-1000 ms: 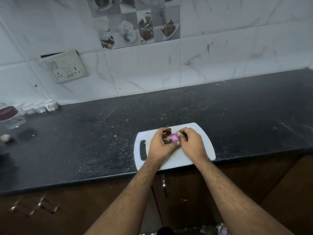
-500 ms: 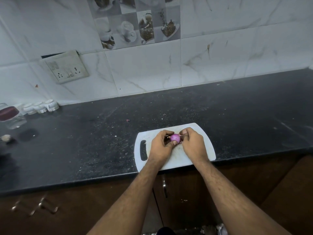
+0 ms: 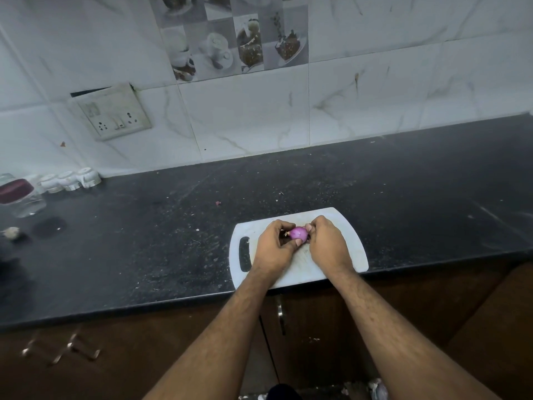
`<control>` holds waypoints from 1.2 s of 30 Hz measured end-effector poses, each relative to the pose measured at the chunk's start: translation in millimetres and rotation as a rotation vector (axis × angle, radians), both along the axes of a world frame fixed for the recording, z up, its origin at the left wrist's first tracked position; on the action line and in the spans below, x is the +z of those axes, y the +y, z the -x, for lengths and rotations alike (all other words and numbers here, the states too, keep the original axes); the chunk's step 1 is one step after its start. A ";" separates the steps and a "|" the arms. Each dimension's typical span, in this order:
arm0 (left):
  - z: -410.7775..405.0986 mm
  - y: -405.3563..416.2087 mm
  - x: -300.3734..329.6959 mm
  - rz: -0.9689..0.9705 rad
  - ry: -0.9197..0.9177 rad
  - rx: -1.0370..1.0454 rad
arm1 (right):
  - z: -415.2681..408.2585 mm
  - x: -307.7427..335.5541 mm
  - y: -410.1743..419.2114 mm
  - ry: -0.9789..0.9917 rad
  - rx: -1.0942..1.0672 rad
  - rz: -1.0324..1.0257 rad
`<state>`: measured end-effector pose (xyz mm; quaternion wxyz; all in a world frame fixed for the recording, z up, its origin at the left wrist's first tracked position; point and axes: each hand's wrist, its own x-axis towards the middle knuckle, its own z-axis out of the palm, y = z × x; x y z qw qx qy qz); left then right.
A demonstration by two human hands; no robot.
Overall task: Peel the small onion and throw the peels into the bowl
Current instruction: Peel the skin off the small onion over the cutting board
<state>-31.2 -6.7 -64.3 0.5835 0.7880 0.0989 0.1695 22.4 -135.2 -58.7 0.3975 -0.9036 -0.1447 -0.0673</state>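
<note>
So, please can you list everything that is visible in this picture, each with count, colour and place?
onion: 1, purple, held between both hands above the board
cutting board: 1, white, front edge of the counter
counter: 1, black, speckled with scraps
socket plate: 1, off-white, wall at left
small cups: several, white, far left against the wall
jar: 1, clear with dark red lid, far left
bowl: none in view
left hand: 1, holding the onion
right hand: 1, fingertips at the onion
</note>
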 end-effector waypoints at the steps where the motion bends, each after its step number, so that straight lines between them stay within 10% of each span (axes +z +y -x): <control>1: -0.2 0.1 -0.5 0.010 -0.001 0.000 | 1.0 0.9 0.8 -0.012 -0.009 0.034; 11: 2.7 -2.7 3.0 0.039 -0.060 -0.015 | 3.1 1.9 -5.1 0.008 0.015 -0.247; 36: 1.1 1.3 -2.0 0.093 -0.068 -0.007 | 0.0 -0.3 -3.7 -0.014 0.131 -0.216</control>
